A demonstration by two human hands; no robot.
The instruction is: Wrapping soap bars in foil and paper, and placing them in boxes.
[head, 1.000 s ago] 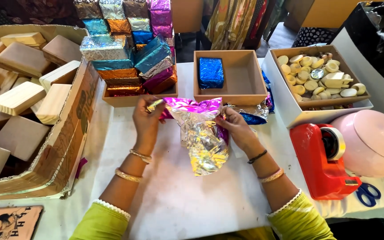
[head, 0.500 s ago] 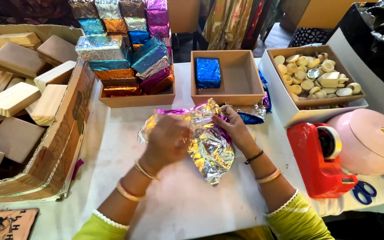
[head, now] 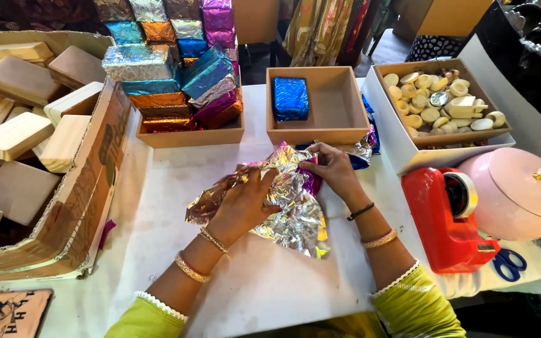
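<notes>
This looks like a small packing workshop, hand work done at a white table (head: pixel 158 206). A big cardboard carton (head: pixel 89 181) at one side is heaped with plain wooden blocks (head: pixel 17 134), an open box holds a stack of foil-wrapped blocks (head: pixel 158 69), and a white box (head: pixel 408 153) is filled with small pale discs. A red tape dispenser (head: pixel 449 216) and blue-handled scissors (head: pixel 508 263) lie ready nearby.

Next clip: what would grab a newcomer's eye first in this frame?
Most likely the crinkled sheet of shiny foil at the table's centre, pressed down by the left hand and pinched at its far edge by the right hand. Next, the stack of foil-wrapped blocks in many colours, upper left, and the bright red tape dispenser at the right beside a pink round lid.
</notes>
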